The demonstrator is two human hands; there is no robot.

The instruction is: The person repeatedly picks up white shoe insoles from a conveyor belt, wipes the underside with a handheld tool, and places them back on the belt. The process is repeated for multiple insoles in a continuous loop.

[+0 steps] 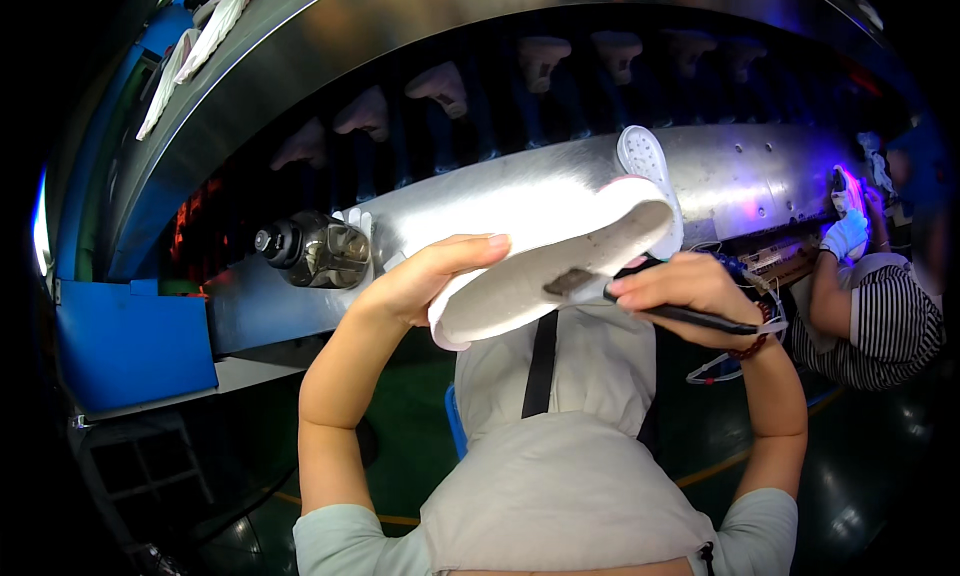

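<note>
My left hand grips a white shoe sole by its near left edge, thumb on the outer wall. The sole is tilted so that its hollow inside faces me. In my right hand is a brush with a black handle, held between thumb and fingers. Its dark bristles reach into the hollow of the sole and appear to touch the inner surface. Just beyond lies another white sole on the metal bench, partly covered by the one I hold.
A dark, see-through bottle with a black cap stands on the metal bench at left. Behind the bench hangs a row of pale shoe uppers. At right, a co-worker in a striped top handles something under purple light. A blue box is at far left.
</note>
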